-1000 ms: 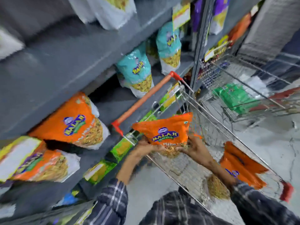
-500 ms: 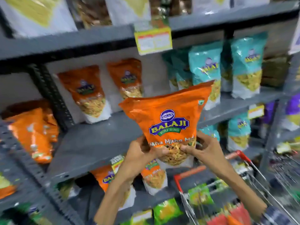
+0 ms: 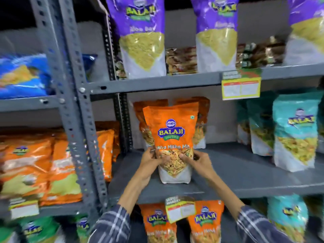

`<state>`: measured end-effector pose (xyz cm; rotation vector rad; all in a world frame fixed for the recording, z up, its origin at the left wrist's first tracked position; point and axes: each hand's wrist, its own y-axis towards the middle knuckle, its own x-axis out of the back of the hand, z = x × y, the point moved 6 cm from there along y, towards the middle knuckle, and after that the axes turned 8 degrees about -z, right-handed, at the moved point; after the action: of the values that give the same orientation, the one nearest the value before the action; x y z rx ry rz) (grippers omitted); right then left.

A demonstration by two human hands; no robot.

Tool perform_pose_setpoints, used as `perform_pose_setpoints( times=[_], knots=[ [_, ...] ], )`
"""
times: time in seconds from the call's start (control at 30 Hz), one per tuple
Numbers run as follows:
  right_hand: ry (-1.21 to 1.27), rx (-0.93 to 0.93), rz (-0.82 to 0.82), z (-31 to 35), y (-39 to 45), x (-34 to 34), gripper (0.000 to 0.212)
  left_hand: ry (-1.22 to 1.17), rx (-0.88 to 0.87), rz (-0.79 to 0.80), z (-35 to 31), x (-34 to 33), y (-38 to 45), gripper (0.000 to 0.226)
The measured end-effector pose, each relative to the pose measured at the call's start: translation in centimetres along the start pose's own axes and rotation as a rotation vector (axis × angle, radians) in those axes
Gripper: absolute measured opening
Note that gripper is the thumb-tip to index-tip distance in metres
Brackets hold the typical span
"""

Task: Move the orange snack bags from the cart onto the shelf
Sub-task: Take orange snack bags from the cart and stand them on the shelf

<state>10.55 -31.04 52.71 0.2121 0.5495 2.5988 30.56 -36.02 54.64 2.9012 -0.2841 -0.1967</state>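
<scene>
The left hand (image 3: 152, 159) and the right hand (image 3: 197, 161) each pinch a lower side of one orange snack bag (image 3: 172, 137), thumbs pressed on its clear front window, fingers wrapped behind. The bag stands upright with its white base resting on the grey shelf (image 3: 245, 176). Just behind it, two more orange bags (image 3: 201, 120) stand against the back wall. Teal bags (image 3: 296, 135) stand further right on the same shelf; purple bags (image 3: 140, 37) fill the shelf above. A yellow price label (image 3: 241, 86) hangs from that upper shelf's edge.
</scene>
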Motion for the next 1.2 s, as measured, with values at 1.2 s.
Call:
perform_pose_setpoints(
  times=[1.2],
  knots=[
    [-0.174, -0.394, -0.658, -14.7, -32.7, 18.8, 0.010, 0.009, 0.212, 0.387, 20.8, -16.4, -25.7, 0.035]
  ],
)
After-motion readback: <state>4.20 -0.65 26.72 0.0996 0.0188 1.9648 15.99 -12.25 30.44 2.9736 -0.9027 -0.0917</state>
